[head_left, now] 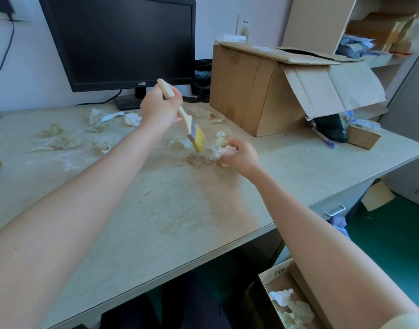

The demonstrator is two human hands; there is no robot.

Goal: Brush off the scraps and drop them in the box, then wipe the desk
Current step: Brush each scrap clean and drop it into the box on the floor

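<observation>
Nearest, an open brown cardboard box (296,295) below the pale wooden table (156,210) already held crumpled scraps. Farther on, the right hand (240,156) clutched white crumpled paper scraps (224,148); the left hand (160,108) gripped a cream-handled, yellow-bristled brush (194,132), bristles beside them

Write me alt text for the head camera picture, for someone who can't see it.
Over a dusty desk, the left hand holds a yellow-bristled brush beside crumpled paper scraps gripped by the right hand. More scraps lie at left, before a dark monitor and cardboard box. A scrap-holding box sits below the desk's edge.
</observation>
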